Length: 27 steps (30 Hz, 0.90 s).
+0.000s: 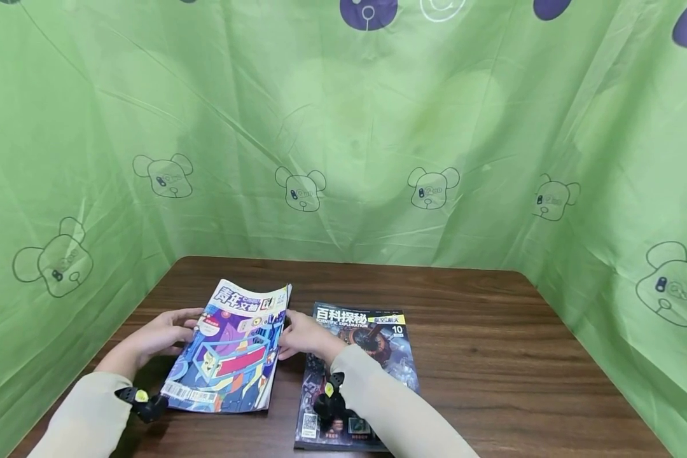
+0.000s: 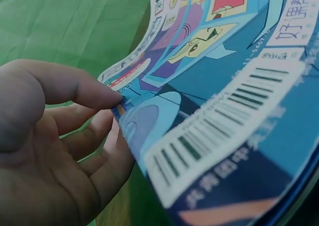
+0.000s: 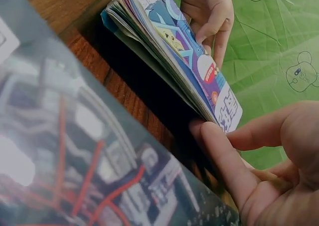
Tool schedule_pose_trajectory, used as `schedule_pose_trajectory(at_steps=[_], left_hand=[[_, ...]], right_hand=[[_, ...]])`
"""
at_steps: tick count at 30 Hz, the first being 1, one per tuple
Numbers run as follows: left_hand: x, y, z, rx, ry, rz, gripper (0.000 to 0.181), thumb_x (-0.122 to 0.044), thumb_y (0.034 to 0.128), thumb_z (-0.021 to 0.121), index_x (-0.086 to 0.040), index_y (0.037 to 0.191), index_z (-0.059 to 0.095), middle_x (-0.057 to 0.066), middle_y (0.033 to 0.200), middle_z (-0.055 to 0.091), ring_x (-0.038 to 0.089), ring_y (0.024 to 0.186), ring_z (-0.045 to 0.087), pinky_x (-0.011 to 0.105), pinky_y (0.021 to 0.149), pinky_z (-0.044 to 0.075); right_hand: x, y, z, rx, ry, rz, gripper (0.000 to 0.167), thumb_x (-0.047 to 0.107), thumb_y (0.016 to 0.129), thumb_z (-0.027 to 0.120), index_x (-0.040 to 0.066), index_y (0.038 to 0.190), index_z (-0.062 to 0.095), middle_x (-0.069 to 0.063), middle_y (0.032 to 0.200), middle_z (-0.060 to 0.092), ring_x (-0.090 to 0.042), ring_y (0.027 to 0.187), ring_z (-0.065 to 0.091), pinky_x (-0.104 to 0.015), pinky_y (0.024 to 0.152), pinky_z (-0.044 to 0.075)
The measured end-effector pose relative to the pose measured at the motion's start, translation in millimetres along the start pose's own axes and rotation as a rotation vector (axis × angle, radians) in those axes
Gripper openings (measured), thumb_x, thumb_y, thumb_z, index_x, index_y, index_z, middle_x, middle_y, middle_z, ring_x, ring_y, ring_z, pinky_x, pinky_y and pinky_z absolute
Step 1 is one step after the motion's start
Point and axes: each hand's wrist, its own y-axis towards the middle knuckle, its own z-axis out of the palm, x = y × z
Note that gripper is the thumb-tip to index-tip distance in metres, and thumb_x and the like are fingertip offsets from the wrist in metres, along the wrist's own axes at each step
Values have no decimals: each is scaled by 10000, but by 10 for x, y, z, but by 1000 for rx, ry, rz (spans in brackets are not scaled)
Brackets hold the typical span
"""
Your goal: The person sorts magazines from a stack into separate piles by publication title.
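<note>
A colorful blue-and-purple magazine with a white title band lies at a slant on the left part of the table, its edges raised. My left hand pinches its left edge, thumb on the cover and fingers beneath, as the left wrist view shows near the barcode. At the opposite edge my right hand grips the magazine near its upper corner; the loose page edges face the right wrist camera. A dark science magazine lies flat to the right, partly hidden under my right forearm.
The brown wooden table extends to the right of both magazines. A green curtain with bear drawings stands behind the table and along its sides. A small black camera sits on my right wrist, above the dark magazine.
</note>
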Motion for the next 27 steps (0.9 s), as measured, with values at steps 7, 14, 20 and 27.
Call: schedule_pose_trajectory(at_steps=[7,14,20,27], left_hand=[[39,-4,13,8,23,16,677,-48,936,606,154,1489,272,358,1397,466,278,1005,662,450,843,578],[51,-9,3,-6,58,-10,663,-66,945,621,156,1479,297,349,1338,502,262,1002,651,445,851,578],[77,-35,24,-13,75,-10,653,-67,940,634,190,1448,314,343,1283,532,290,1016,647,465,856,579],[76,-48,19,-11,94,-1,640,-137,976,622,196,1437,329,362,1305,526,316,1053,645,489,870,571]], right_hand=[[23,-7,-14,6,-2,22,778,-143,867,582,-97,1542,198,-187,836,661,-259,627,686,-348,626,617],[4,10,-54,28,20,38,708,-104,883,600,-125,1507,266,-208,809,666,-315,662,704,-348,630,618],[16,-12,-106,87,1,87,695,-31,914,593,-174,1492,234,-273,1052,654,-391,792,718,-352,698,617],[59,-61,-130,124,-73,87,650,27,964,575,-198,1475,243,-334,1307,542,-392,866,714,-365,754,610]])
